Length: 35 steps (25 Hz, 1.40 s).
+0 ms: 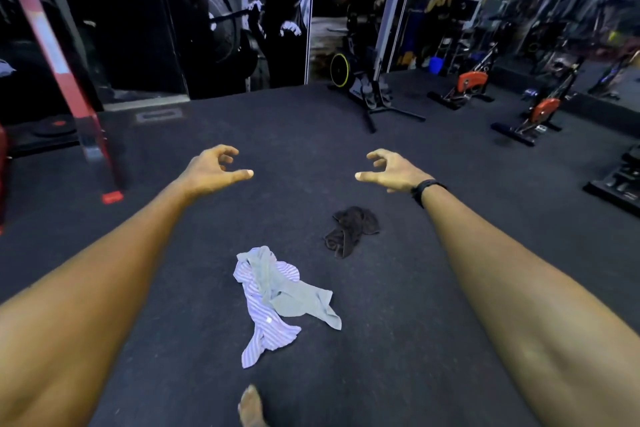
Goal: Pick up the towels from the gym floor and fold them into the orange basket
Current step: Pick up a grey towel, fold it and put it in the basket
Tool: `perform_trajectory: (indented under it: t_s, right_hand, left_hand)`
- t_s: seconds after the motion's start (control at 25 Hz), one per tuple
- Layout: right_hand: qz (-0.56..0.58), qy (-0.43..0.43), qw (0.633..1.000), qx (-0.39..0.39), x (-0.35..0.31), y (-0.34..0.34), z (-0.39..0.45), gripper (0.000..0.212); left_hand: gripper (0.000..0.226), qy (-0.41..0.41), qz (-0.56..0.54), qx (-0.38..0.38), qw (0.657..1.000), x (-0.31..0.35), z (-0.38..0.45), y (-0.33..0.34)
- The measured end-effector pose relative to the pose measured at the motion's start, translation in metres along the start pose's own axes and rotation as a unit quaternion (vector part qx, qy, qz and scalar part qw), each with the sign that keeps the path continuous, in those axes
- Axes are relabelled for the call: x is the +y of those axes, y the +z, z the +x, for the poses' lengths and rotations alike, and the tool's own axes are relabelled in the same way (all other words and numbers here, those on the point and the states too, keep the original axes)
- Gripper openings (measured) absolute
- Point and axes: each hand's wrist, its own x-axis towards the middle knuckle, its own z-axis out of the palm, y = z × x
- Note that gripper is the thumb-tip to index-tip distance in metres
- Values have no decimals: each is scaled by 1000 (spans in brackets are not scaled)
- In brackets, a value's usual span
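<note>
Your bare foot [250,406] is at the frame bottom; just ahead the striped towel [263,315] and grey towel [304,302] lie tangled on the gym floor [398,340], long axis running near-left to far-right. Dark towel [351,230] sits crumpled beyond, no clear axis. Left hand [214,170] and right hand [389,172] hover spread, loosely clawed, holding nothing. Pickup not yet begun; next, reach down and pinch the nearest towel. Basket not in view.

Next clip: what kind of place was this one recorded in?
Almost certainly a gym. Stationary exercise bikes stand on a dark rubber-type floor, a red rack upright rises at the left, and the wall mural shows a loaded barbell. Crumpled towels lie on the floor.
</note>
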Motion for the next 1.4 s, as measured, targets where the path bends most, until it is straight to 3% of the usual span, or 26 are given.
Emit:
perform_trajectory:
  t_s: [0.2,0.44,0.72,0.84,1.0,1.08,1.4]
  right_hand:
    - [0,46,999,-10,56,34,127,70]
    - [1,131,990,-51,154,110,270,63]
    - [-7,220,965,-145,329,266,368,59]
    - [-3,241,954,-179,410,346,389,53]
    - [-4,295,935,-196,528,464,406,45]
    - [-8,327,925,-194,576,518,411,43]
    - [-116,420,879,-196,702,661,412,64]
  left_hand:
    - [56,-29,-9,-49,998,-50,131,67]
    - [54,-98,20,-165,981,-141,281,183]
    - [43,-168,-2,-246,955,-289,367,358]
    - [42,-205,-15,-245,948,-360,381,428]
    - [60,-254,-6,-282,925,-457,377,532]
    - [51,-269,-4,-292,918,-506,370,579]
    - [37,-294,13,-315,902,-624,314,681]
